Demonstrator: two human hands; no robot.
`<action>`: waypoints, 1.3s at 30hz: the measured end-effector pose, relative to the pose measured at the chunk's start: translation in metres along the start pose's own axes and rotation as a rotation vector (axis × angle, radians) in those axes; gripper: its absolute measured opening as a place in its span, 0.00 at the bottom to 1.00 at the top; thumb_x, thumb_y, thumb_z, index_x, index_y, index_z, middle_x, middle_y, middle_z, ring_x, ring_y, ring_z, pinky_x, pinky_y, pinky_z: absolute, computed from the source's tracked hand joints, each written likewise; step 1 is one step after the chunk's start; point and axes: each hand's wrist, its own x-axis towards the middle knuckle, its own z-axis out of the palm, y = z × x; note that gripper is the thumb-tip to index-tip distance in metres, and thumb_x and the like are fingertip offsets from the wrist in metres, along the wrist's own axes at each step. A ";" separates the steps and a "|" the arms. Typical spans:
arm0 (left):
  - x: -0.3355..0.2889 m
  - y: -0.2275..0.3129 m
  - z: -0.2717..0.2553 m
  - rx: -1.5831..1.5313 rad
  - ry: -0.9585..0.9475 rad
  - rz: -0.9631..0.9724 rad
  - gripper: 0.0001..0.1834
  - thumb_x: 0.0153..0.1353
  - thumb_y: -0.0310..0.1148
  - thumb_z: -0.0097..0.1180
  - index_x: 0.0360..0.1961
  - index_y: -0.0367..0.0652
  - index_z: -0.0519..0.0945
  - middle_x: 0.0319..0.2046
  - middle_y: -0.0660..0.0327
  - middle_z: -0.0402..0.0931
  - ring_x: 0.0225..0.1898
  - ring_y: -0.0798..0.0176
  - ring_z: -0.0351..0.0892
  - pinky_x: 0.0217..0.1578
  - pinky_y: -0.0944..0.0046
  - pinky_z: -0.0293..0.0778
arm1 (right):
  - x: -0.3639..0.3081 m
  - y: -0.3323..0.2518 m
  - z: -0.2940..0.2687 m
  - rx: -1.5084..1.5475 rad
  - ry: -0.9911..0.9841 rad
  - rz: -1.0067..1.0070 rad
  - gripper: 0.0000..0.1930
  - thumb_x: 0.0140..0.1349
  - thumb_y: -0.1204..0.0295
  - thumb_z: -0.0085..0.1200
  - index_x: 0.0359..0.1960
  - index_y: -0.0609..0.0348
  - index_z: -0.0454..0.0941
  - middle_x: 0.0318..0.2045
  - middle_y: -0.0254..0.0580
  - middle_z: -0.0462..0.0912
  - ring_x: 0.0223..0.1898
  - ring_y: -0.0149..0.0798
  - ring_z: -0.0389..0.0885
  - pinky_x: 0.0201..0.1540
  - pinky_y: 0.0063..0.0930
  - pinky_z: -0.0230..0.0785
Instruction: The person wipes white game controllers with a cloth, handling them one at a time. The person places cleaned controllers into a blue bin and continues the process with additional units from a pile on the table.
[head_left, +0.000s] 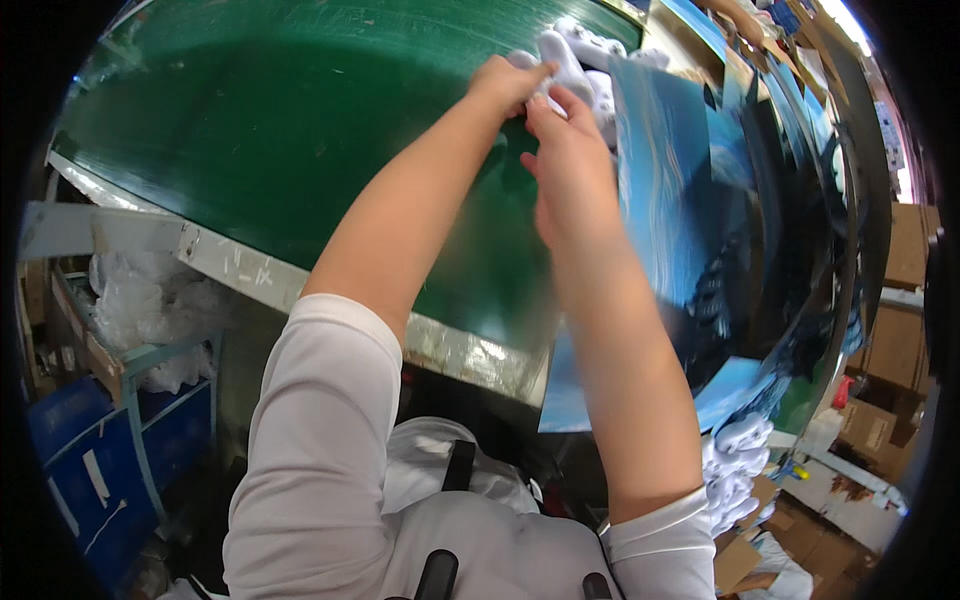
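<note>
Both my arms stretch far forward over a green work surface (330,130). My left hand (505,84) is closed around the left side of a white game controller (563,66), which stands tilted. Close beside it, my right hand (572,135) has its fingers bent, thumb and fingertips against the controller's lower part. Its grip is partly blurred. More white game controllers (592,45) with dark buttons lie just behind and to the right of my hands. Blue printed sheets (660,170) lie right of my right hand and forearm.
A metal rail (250,270) edges the green surface on my side. Below left stand a blue bin (100,480) and clear plastic bags (150,300). Another heap of white controllers (735,470) sits at lower right. Cardboard boxes (890,350) are stacked on the far right.
</note>
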 end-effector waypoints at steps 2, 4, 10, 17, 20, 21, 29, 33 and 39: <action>0.014 -0.004 0.010 -0.011 -0.004 0.050 0.31 0.36 0.56 0.64 0.21 0.32 0.77 0.19 0.53 0.77 0.17 0.62 0.77 0.18 0.66 0.74 | 0.050 0.032 0.004 0.084 0.366 0.072 0.25 0.58 0.66 0.45 0.57 0.60 0.58 0.40 0.35 0.70 0.36 0.30 0.67 0.34 0.25 0.59; 0.015 -0.004 0.000 0.010 -0.049 0.016 0.28 0.36 0.51 0.65 0.24 0.31 0.77 0.22 0.52 0.78 0.18 0.62 0.77 0.19 0.66 0.75 | 0.060 0.048 -0.003 0.159 0.497 0.019 0.23 0.60 0.69 0.43 0.57 0.60 0.57 0.39 0.37 0.70 0.35 0.27 0.68 0.33 0.23 0.60; 0.039 -0.014 -0.026 -0.227 0.056 0.244 0.23 0.39 0.47 0.63 0.32 0.39 0.79 0.31 0.53 0.79 0.33 0.58 0.79 0.35 0.63 0.73 | 0.081 0.034 -0.029 -0.597 0.724 -0.437 0.29 0.63 0.60 0.40 0.56 0.75 0.55 0.57 0.63 0.59 0.59 0.52 0.57 0.61 0.33 0.45; 0.038 -0.001 -0.028 -0.889 -0.178 0.053 0.20 0.47 0.42 0.61 0.36 0.38 0.75 0.28 0.63 0.73 0.29 0.67 0.73 0.33 0.68 0.72 | 0.205 0.043 -0.047 -0.987 0.780 -0.371 0.41 0.54 0.45 0.44 0.60 0.66 0.52 0.61 0.61 0.52 0.64 0.57 0.43 0.63 0.47 0.36; 0.041 -0.012 -0.036 -1.073 -0.383 -0.072 0.25 0.50 0.45 0.57 0.44 0.41 0.70 0.31 0.62 0.74 0.30 0.65 0.75 0.34 0.66 0.73 | 0.266 0.027 -0.057 -1.280 0.642 -0.328 0.44 0.50 0.42 0.47 0.62 0.60 0.52 0.62 0.56 0.51 0.65 0.58 0.37 0.62 0.55 0.33; 0.039 -0.011 -0.039 -1.127 -0.447 -0.086 0.25 0.50 0.47 0.56 0.44 0.41 0.71 0.32 0.62 0.74 0.31 0.65 0.76 0.35 0.65 0.73 | 0.275 0.019 -0.059 -1.382 0.533 -0.272 0.45 0.48 0.42 0.48 0.62 0.58 0.51 0.62 0.54 0.51 0.65 0.58 0.35 0.62 0.57 0.33; -0.005 -0.021 -0.041 -1.369 -0.493 -0.142 0.26 0.55 0.56 0.46 0.44 0.45 0.72 0.38 0.60 0.74 0.39 0.61 0.75 0.39 0.61 0.74 | 0.262 0.008 -0.014 -1.473 -0.056 0.194 0.41 0.40 0.32 0.49 0.41 0.61 0.77 0.41 0.50 0.78 0.48 0.45 0.74 0.46 0.30 0.67; -0.046 -0.026 -0.037 -1.397 -0.338 -0.171 0.30 0.54 0.59 0.45 0.49 0.47 0.69 0.43 0.62 0.72 0.44 0.63 0.73 0.44 0.62 0.71 | 0.210 0.041 0.016 -1.074 -0.062 -0.131 0.37 0.35 0.38 0.59 0.31 0.66 0.79 0.29 0.53 0.79 0.34 0.42 0.79 0.36 0.30 0.69; -0.050 -0.021 -0.048 -1.393 -0.253 -0.192 0.28 0.54 0.59 0.44 0.45 0.46 0.71 0.35 0.65 0.74 0.35 0.65 0.76 0.36 0.63 0.75 | 0.224 -0.013 0.018 -0.959 0.050 -0.117 0.34 0.33 0.44 0.59 0.36 0.61 0.77 0.36 0.50 0.78 0.36 0.42 0.77 0.40 0.30 0.67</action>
